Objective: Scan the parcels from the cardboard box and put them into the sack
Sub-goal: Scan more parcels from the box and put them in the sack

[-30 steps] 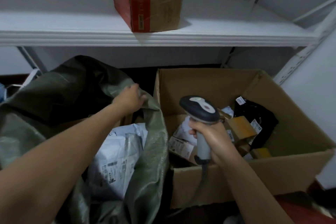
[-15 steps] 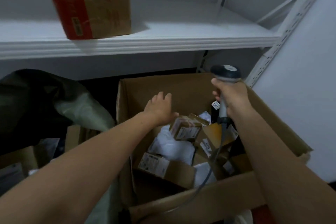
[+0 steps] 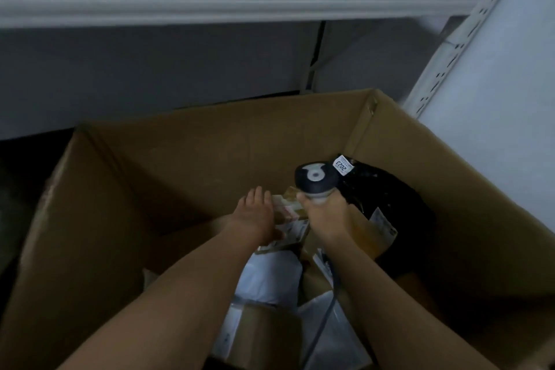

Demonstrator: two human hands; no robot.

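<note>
A small brown parcel (image 3: 289,216) lies in the middle of the box (image 3: 210,144), its long side seemingly pointing away from the person, touching the straight-fingered left hand (image 3: 255,219), the nearer one, while the right hand (image 3: 329,221), curled round the scanner (image 3: 315,179), hovers just right of it.

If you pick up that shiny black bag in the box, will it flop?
Probably floppy: the black bag looks like crinkled soft plastic slumped against the cardboard box wall. It may be slippery, since its surface shines. Its weight is hard to judge; the contents are hidden.
</note>
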